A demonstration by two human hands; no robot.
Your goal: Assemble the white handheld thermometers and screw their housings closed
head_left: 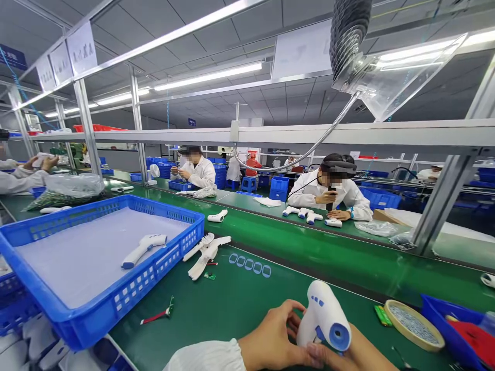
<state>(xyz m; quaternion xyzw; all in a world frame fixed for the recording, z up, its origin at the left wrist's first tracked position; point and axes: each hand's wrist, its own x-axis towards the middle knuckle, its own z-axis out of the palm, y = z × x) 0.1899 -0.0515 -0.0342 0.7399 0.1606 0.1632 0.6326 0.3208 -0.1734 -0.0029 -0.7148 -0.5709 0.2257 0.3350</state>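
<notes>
Near the bottom of the head view, a white thermometer gun [322, 314] with a blue nose ring, blue trigger and small blue buttons is held up above the bench, nose toward the lower right. My left hand [273, 335] curls round the handle side, thumb and fingers closed on it. From the right, my right hand [335, 359] grips the lower handle, partly hidden behind the gun's body. Left of them, several blue oval rings [249, 265] lie in a row on the green bench, beside white shell halves [207, 252].
A blue crate [154, 275] at left holds another white gun [144, 250]. A small board with red wires [162, 312] lies before it. At right are a dish of screws [414, 323], green batteries [382, 315] and a blue bin [441, 317]. A co-worker [328, 193] sits across the green conveyor [309, 242].
</notes>
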